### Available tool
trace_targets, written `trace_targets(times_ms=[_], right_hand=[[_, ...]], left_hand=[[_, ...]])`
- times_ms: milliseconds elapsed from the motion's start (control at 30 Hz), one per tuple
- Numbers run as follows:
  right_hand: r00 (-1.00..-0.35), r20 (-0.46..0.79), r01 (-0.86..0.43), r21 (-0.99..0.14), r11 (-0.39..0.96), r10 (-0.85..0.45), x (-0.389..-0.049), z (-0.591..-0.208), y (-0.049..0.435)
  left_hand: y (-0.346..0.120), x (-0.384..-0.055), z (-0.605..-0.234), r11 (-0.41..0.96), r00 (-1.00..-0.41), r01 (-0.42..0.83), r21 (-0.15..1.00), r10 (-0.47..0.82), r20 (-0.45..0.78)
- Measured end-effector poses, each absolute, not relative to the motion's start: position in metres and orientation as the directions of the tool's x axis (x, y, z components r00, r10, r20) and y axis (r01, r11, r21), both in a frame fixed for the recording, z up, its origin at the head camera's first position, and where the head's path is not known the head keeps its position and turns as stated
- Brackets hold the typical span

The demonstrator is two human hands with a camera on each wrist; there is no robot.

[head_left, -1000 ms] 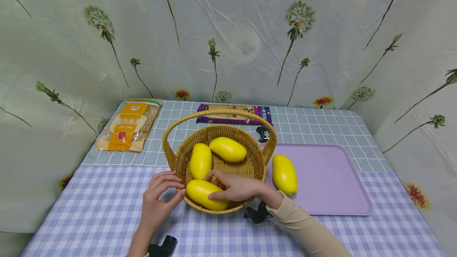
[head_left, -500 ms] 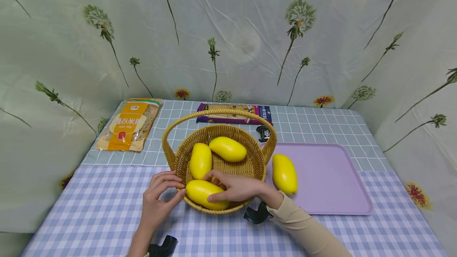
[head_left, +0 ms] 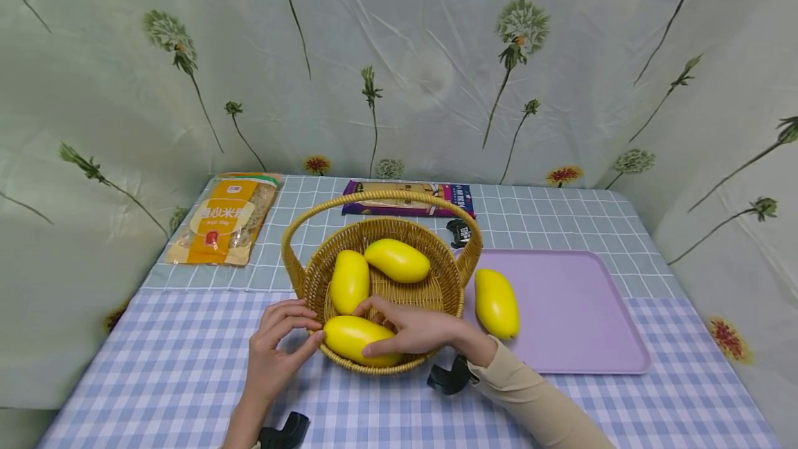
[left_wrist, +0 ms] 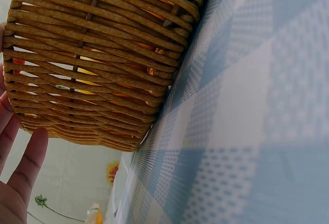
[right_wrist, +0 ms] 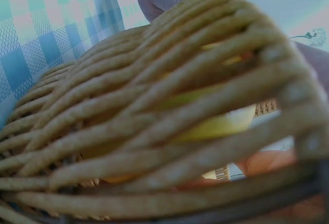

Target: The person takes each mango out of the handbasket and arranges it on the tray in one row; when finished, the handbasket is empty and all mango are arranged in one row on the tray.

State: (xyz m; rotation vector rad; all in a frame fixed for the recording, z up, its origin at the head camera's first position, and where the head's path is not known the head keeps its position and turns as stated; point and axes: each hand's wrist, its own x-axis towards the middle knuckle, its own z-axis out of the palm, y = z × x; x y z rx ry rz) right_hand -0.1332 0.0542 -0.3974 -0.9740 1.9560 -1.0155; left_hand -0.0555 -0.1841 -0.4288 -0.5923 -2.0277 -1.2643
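Observation:
A wicker basket (head_left: 419,294) with a tall arched handle (head_left: 382,195) stands in the middle of the table, holding three yellow mangoes. My right hand (head_left: 414,328) reaches inside and grips the front mango (head_left: 349,338), thumb on the near side and fingers behind. Behind it lie an upright-lying mango (head_left: 350,283) and a slanted mango (head_left: 397,260). At the basket's left front rim, my left hand (head_left: 277,345) pinches the edge with thumb and fingertips. The left wrist view shows the woven wall (left_wrist: 97,54) beside that hand's fingers (left_wrist: 31,162). In the right wrist view, the weave (right_wrist: 205,90) hides most of the right hand.
To the right, a purple tray (head_left: 573,317) carries another mango (head_left: 497,303) near its left edge. A yellow-orange food bag (head_left: 224,220) lies at the back left. Behind the basket are a purple packet (head_left: 399,208) and a small black object (head_left: 460,234).

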Motion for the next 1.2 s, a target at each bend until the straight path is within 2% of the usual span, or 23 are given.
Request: trace_targets(times_ms=[667, 900, 1200], right_hand=[[-0.558, -0.239, -0.172, -0.903, 0.393, -0.794, -0.130, -0.393, 0.066], [-0.617, -0.227, -0.139, -0.911, 0.389, -0.753, -0.129, -0.390, 0.067], [-0.651, -0.215, -0.063, -0.940, 0.334, -0.728, -0.127, -0.391, 0.072]], left_hand=[[-0.185, -0.057, -0.431, 0.421, -0.658, 0.691, 0.587, 0.032, 0.752], [-0.184, -0.057, -0.430, 0.420, -0.654, 0.694, 0.585, 0.029, 0.756], [-0.184, -0.057, -0.430, 0.417, -0.656, 0.693, 0.588, 0.027, 0.754]])
